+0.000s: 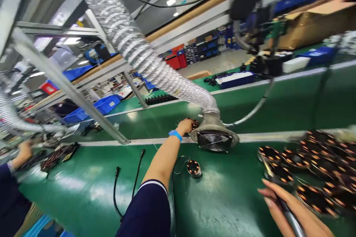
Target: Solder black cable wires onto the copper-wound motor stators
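Observation:
My left hand is stretched out to the far side of the bench, left of the fume extractor hood. Its fingers are closed on a copper-wound motor stator, mostly hidden by the hand. A second stator with thin wires stands on the green bench below that hand. At the lower right, my right hand grips a slim pen-like tool, dark and silver. Its tip points toward a cluster of stators; blur hides whether it touches them.
A silver flexible duct runs down to the hood. Two black cables lie on the green bench. A metal frame post slants up at left. Another person's hand is at the far left, near dark wire bundles.

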{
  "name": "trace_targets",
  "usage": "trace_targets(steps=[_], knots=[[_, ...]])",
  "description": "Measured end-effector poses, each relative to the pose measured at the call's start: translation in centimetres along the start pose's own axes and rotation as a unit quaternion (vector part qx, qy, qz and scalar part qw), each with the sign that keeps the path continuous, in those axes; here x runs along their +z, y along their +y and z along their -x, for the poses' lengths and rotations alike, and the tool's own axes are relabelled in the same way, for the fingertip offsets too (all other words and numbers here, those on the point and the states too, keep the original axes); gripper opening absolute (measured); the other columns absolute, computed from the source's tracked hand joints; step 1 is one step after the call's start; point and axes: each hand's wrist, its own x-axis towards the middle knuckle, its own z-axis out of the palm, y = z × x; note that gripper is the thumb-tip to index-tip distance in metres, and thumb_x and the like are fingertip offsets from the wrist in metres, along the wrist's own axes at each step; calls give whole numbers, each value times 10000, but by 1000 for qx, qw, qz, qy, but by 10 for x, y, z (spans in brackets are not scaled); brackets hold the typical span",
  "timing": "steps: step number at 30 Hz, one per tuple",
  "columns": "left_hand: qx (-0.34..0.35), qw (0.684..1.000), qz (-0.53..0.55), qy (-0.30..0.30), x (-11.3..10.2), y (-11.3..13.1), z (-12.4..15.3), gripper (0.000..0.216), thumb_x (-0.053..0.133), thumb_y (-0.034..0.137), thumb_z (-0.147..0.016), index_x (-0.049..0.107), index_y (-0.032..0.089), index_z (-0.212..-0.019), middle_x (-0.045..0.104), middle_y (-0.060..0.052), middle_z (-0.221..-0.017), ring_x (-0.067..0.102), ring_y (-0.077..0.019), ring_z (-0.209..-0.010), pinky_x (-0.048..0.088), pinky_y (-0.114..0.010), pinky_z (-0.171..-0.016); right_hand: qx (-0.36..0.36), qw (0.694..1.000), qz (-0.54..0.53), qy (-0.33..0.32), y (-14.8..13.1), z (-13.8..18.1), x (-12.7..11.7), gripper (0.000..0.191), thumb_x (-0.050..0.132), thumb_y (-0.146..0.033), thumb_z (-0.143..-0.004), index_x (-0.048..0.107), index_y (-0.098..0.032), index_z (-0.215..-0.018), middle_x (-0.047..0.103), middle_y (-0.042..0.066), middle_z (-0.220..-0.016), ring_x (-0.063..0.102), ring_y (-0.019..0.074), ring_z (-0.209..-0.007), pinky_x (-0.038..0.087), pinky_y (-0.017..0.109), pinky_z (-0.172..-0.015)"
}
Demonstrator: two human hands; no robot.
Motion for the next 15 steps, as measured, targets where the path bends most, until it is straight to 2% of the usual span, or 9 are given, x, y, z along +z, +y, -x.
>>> trace_targets(steps=[1,3,5,8,10,12,15], knots=[[0,1000,-3,11,0,2,5,341,594,359,-933,602,185,-1225,606,-99,-1272,614,-221,-1116,545,-429,-940,-17,1000,6,-2,-7,-6,-6,352,519,-313,-912,530,-336,-1264,736,-9,-838,726,185,-671,643,277,-664],[-2,999,-10,36,-3,3,15,342,593,366,-933,603,183,-1221,613,-96,-1258,620,-220,-1102,550,-422,-927,-28,998,7,63,-19,-16,-16,310,475,-246,-941,536,-279,-1244,723,-3,-825,719,147,-684,616,228,-674],[-2,998,-15,64,-11,-2,27,336,591,368,-933,616,165,-1200,629,-90,-1236,630,-225,-1083,555,-425,-924,-35,997,5,70,-25,-23,-22,302,473,-178,-939,543,-250,-1223,713,-3,-820,712,125,-709,596,207,-700],[-11,994,-17,110,-29,-21,51,283,533,177,-925,627,130,-1188,682,-133,-1192,652,-245,-1103,542,-439,-966,-35,995,-20,88,-31,-25,-27,312,463,-109,-926,543,-228,-1202,689,-3,-792,683,112,-686,579,205,-666],[-18,992,-16,128,-40,-36,76,337,496,121,-884,645,138,-1186,706,-145,-1180,668,-273,-1098,544,-440,-967,-31,995,-41,85,-35,-22,-28,309,460,-101,-924,547,-223,-1195,673,-3,-775,662,113,-664,571,215,-630],[-6,990,-7,141,-47,-44,108,385,488,115,-843,659,138,-1186,683,-141,-1256,646,-276,-1164,515,-429,-1028,-28,995,-54,77,-38,-20,-29,303,464,-104,-925,553,-221,-1190,663,-5,-763,645,116,-652,565,227,-614],[87,984,62,140,-45,-29,157,421,499,115,-750,722,174,-1102,628,-98,-1363,584,-266,-1273,480,-395,-1085,-31,994,-54,92,-39,-22,-33,305,476,-101,-925,553,-219,-1195,678,-3,-781,651,116,-672,566,232,-635]])
